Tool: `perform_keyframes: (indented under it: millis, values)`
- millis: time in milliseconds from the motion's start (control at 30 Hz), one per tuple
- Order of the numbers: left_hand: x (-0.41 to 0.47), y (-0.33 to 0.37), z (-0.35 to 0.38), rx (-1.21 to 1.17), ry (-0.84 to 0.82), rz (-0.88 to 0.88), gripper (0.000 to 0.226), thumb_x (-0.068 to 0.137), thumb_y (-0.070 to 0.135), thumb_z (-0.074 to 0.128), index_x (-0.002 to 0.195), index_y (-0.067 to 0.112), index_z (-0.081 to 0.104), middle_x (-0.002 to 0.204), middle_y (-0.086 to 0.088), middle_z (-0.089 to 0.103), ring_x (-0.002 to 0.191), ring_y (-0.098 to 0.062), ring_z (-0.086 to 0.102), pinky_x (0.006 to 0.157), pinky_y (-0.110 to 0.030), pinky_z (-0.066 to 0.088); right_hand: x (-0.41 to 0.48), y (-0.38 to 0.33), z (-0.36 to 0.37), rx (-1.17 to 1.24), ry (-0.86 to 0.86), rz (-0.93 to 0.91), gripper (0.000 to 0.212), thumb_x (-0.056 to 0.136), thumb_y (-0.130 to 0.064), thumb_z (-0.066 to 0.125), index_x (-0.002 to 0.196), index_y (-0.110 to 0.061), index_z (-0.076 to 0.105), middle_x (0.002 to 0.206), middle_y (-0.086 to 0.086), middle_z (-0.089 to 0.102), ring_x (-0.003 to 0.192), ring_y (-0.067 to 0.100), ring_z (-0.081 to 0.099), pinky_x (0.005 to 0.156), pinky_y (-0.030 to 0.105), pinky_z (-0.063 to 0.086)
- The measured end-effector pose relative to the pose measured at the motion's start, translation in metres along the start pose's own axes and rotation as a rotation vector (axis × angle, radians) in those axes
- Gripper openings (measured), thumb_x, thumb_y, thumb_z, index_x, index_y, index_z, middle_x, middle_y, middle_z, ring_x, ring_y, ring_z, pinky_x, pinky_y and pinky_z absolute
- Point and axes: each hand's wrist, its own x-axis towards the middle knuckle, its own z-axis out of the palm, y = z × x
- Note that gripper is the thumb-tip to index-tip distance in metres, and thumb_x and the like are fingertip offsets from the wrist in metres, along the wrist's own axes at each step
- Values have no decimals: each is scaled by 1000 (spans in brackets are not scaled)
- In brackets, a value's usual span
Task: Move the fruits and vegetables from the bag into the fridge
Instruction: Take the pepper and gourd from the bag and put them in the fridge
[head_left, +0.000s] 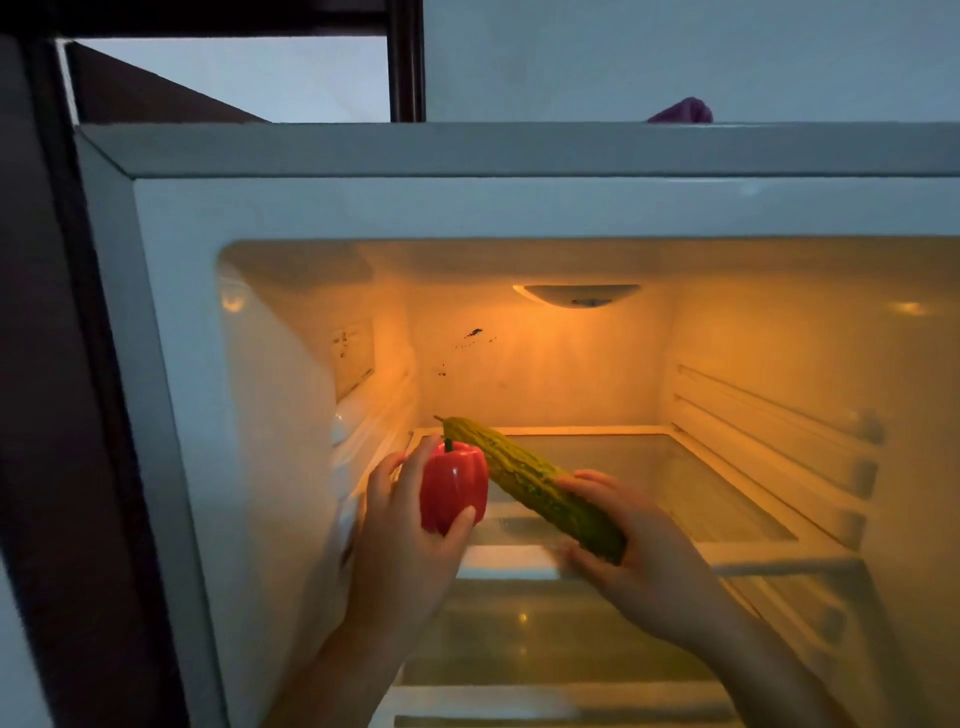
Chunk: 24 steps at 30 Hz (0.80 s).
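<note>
head view showed both hands raised at the open fridge, each closed around one item. the left hand gripped a red pepper, stem up, near the left wall. the right hand held a bumpy green gourd by its near end; its long axis ran away and leftward, tip pointing toward the back, just behind the pepper. both hung above the front edge of the glass shelf, which looked bare. either hand seemed about equally near it; the gourd would likely go in lengthwise.
</note>
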Motion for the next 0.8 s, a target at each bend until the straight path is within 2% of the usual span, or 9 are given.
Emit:
perform_keyframes:
  millis: [67,100,200,300,400,533,667,800]
  values:
    - [-1,-1,0,55,18,4,70,72,29,77,133,35,42,137,-1,39,120,-21,44,93,-32,42,-3,1,3,-26,39,-26,57,85,-27,65,136,-32,42,136,-19,38,122,0,38,108,23,32]
    - [-1,-1,-1,79,22,-5,69,73,29,77,133,34,43,140,-2,36,123,-23,42,94,-34,42,-2,0,5,-32,59,-34,55,86,-24,63,136,-30,42,137,-17,39,121,0,39,108,21,31]
    - [-1,-2,1,104,25,-22,69,76,27,75,136,32,41,145,-5,28,128,-26,39,97,-38,46,9,-5,15,-12,107,-45,51,88,-22,60,136,-29,42,130,-16,44,111,-4,41,97,11,31]
    - [1,-1,1,129,15,-24,71,78,28,73,138,32,37,143,-4,28,127,-24,39,96,-37,48,23,-11,27,-1,112,-28,51,89,-25,59,136,-27,40,128,-14,47,108,0,44,94,14,37]
    - [3,-1,1,125,8,-17,71,78,25,73,139,31,37,138,-2,32,124,-22,41,96,-36,49,28,-8,26,55,57,-19,54,87,-28,61,136,-28,39,126,-13,47,106,0,46,91,14,41]
    - [7,-2,2,116,-6,-36,71,79,25,72,139,32,34,140,-1,32,124,-22,42,94,-36,50,21,1,7,138,-89,-7,59,83,-34,66,135,-39,37,131,-24,34,116,-1,41,87,11,44]
    - [16,-1,10,65,2,-49,69,75,29,74,133,33,35,132,2,40,116,-20,46,85,-31,51,18,7,-8,207,-124,4,49,84,-26,65,121,-47,41,121,-30,42,112,-5,45,79,9,47]
    - [22,-4,16,44,48,-60,66,75,36,74,130,30,38,124,3,47,110,-17,49,85,-31,50,18,10,-8,251,-104,28,47,85,-25,65,123,-44,46,120,-32,44,109,-7,48,77,9,47]
